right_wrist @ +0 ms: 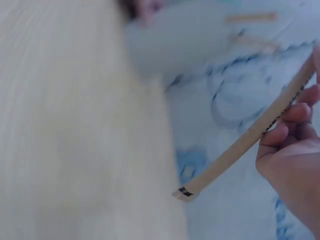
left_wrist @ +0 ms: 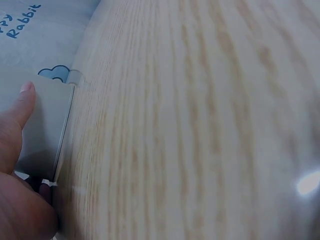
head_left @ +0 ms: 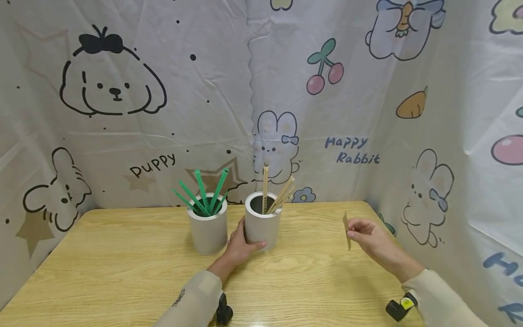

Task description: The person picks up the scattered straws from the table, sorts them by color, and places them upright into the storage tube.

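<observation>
My left hand (head_left: 241, 245) grips the light grey cylindrical holder (head_left: 261, 229) on the right, its thumb across the front near the base. Several tan sticks (head_left: 278, 197) stand tilted in that holder. In the left wrist view my thumb (left_wrist: 25, 105) lies along the holder's smooth wall (left_wrist: 45, 130). Off to the right, my right hand (head_left: 373, 238) pinches a long, narrow tan stick (right_wrist: 240, 150) above the table. The right wrist view shows black print along this stick and a black mark at its lower end.
A matching grey holder (head_left: 208, 234) with several green sticks (head_left: 206, 195) stands just left of my left hand. Both holders are on the wood-grain table (head_left: 122, 263). A white printed cloth (head_left: 212, 81) hangs behind the table and along its sides.
</observation>
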The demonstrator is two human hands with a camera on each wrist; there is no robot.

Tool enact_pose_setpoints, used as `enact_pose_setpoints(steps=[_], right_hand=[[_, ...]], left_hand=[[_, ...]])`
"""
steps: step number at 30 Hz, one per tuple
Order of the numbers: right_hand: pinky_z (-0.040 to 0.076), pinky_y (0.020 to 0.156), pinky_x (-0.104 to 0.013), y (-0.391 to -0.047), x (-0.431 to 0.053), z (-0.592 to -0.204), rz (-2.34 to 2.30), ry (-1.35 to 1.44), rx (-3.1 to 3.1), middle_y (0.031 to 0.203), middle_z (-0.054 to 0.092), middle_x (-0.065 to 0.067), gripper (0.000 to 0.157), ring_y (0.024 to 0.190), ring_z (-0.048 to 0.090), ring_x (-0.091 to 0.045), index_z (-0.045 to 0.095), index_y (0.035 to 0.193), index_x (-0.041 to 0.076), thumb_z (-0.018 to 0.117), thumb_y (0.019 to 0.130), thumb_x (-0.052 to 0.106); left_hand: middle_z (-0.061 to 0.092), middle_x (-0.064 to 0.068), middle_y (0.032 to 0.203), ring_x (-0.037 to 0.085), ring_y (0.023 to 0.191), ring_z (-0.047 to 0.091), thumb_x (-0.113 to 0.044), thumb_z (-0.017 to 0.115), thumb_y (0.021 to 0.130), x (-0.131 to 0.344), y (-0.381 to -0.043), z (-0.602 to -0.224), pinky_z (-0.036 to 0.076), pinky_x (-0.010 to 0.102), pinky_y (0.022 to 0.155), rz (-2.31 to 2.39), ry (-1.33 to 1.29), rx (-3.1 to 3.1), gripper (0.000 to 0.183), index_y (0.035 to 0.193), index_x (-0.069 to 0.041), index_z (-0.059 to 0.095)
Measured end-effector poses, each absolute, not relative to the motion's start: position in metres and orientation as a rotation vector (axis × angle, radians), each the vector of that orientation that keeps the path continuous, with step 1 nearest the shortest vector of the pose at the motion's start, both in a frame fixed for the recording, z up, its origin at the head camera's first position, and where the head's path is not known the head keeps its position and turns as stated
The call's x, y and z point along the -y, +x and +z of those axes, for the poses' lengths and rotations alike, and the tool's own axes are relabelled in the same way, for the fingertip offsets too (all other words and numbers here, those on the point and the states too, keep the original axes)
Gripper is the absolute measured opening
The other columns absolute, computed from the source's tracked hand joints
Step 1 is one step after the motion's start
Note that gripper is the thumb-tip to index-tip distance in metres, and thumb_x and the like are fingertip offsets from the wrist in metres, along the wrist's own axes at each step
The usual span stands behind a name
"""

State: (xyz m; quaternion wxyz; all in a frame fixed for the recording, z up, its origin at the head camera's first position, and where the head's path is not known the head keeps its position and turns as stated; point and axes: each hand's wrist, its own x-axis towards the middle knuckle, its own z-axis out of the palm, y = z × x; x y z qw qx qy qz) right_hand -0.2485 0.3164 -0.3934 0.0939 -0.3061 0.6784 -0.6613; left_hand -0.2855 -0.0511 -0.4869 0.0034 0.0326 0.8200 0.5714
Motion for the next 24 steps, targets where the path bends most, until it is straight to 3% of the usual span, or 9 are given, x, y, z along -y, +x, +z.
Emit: enact_pose_setpoints(steps=[11, 24], right_hand=[[0.050, 0.089, -0.020, -0.268, -0.233, -0.356, -2.378, -1.018, -1.414, 0.106, 0.073, 0.007, 0.033, 0.097, 0.064, -0.007, 0.072, 0.106, 0.015, 0.046, 0.104, -0.005], [0.044, 0.082, -0.023, -0.287, -0.163, -0.337, -2.606, -0.806, -1.336, 0.092, 0.070, 0.008, 0.017, 0.087, 0.060, -0.008, 0.071, 0.095, 0.021, 0.061, 0.100, 0.007]], left_hand=[[0.036, 0.022, 0.161, 0.044, 0.147, 0.036, -0.024, 0.086, 0.082, 0.052, -0.284, -0.486, 0.029, 0.061, 0.121, 1.787, 0.096, -2.569, 0.105, 0.161, -0.009, 0.018], [0.036, 0.023, 0.160, 0.045, 0.146, 0.038, -0.023, 0.086, 0.082, 0.053, -0.287, -0.489, 0.031, 0.061, 0.120, 1.823, 0.137, -2.560, 0.104, 0.161, -0.007, 0.019]])
